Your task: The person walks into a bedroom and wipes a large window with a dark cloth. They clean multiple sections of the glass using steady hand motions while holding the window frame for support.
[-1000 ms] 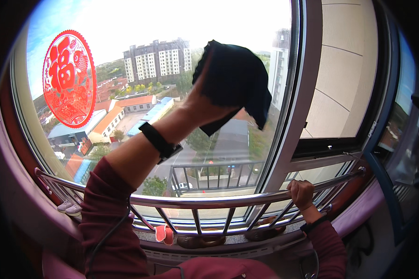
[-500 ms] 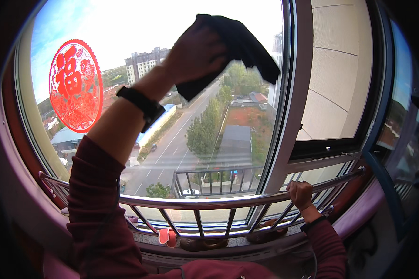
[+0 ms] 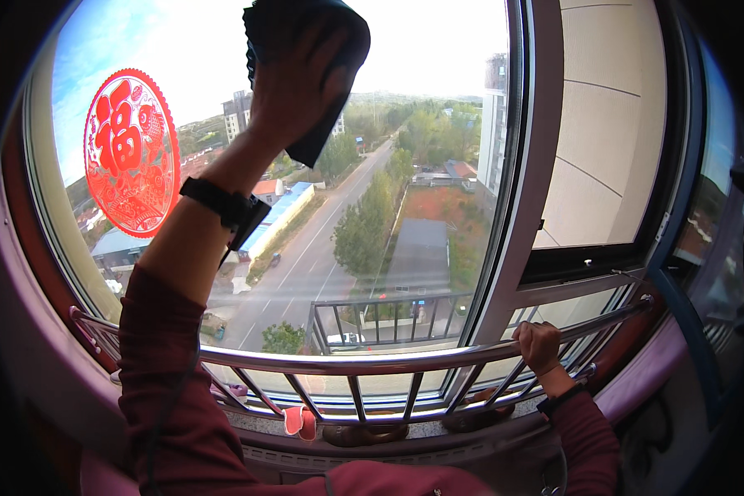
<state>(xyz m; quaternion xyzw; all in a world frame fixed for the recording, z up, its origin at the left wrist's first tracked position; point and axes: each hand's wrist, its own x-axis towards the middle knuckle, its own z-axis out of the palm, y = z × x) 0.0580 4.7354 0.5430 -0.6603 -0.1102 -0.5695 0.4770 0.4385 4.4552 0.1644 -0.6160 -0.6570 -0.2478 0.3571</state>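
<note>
Up at the top of the window glass (image 3: 422,50), my left hand (image 3: 293,95) holds a dark cloth (image 3: 350,37), its fingers laid over the cloth. Part of the cloth hangs below the palm on the right. A black band sits round that wrist. My right hand (image 3: 539,345) is closed round the shiny metal rail (image 3: 405,362) that runs across the lower part of the window. What lies inside its curled fingers, apart from the rail, is hidden.
A round red paper decoration (image 3: 132,153) is on the glass at left. Past the frame post, an opened sash (image 3: 686,306) stands at right. Below the rail, upright bars, a small red-and-white cloth item (image 3: 299,422) and brown shoe-like objects (image 3: 364,433) show by the sill.
My left hand and the cloth have moved left and up across the glass, and the cloth's spread right end has swung in. My right hand stays on the rail.
</note>
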